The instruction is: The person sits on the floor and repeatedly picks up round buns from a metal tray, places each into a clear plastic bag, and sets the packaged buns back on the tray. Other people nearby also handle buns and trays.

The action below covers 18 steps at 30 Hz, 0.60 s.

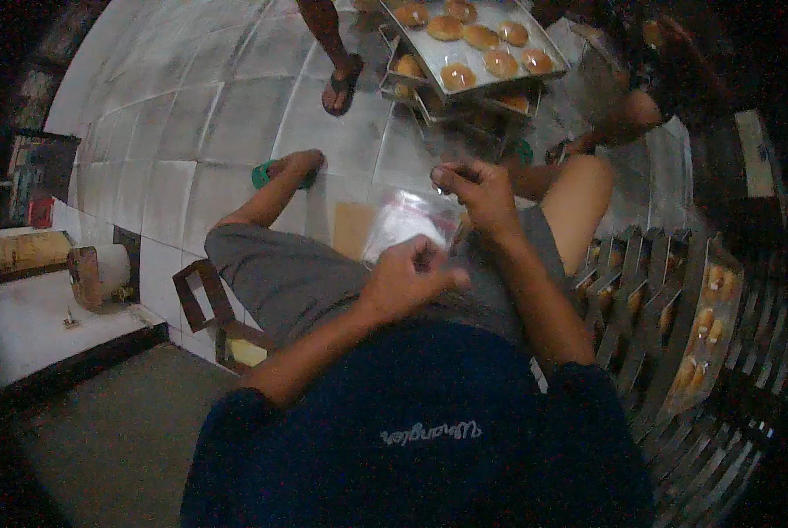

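Observation:
My left hand (410, 274) is over my lap, its fingers curled and its thumb apart. It overlaps the near edge of a stack of clear plastic bags (404, 228) that looks white in the middle. Blur hides whether a thin film lies in this hand. Farther forward and to the right, my right hand (479, 195) is raised with its thumb and fingertips brought together. A small bright spot shows below those fingertips; I cannot tell whether it is plastic. Beneath the bags is a flat tan piece, perhaps cardboard (349, 228).
Ahead, stacked metal trays (427, 82) hold buns (479, 37), some apparently wrapped. More trays with bread (704, 330) stand at my right. Another person's sandalled foot (339, 89) is on the tiled floor (242, 125). A brown open-framed box (202, 294) is at my left.

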### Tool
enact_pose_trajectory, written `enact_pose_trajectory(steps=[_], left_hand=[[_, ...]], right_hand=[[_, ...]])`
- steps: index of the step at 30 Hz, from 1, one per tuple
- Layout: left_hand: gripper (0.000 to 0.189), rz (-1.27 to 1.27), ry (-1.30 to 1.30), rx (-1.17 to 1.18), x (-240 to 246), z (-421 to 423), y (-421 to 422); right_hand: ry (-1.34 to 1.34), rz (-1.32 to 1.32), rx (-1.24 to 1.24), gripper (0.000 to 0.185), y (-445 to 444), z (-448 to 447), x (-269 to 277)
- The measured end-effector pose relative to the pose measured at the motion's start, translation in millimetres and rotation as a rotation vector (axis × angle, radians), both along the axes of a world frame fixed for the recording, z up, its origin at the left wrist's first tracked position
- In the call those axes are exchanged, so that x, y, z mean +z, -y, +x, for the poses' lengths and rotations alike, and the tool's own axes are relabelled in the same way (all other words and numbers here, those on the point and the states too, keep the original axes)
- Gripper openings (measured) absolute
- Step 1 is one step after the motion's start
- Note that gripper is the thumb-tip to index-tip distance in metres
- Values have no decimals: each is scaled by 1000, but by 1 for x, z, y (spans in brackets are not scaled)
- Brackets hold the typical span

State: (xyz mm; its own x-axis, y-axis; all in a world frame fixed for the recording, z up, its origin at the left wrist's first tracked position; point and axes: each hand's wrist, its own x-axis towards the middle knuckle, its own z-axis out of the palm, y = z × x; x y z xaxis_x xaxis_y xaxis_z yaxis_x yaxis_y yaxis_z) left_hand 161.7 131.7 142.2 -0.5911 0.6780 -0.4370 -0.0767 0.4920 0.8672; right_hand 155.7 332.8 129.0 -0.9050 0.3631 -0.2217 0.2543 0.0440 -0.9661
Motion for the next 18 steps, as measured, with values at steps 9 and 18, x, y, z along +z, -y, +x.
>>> enact_pose_trajectory(steps=[9,18], left_hand=[[22,670,360,1001,-62,-152,36],[29,161,363,793,-203,-208,71]], right_hand=[[48,446,427,44,-46,-99,15],[292,1346,450,45,-289,-371,-158]])
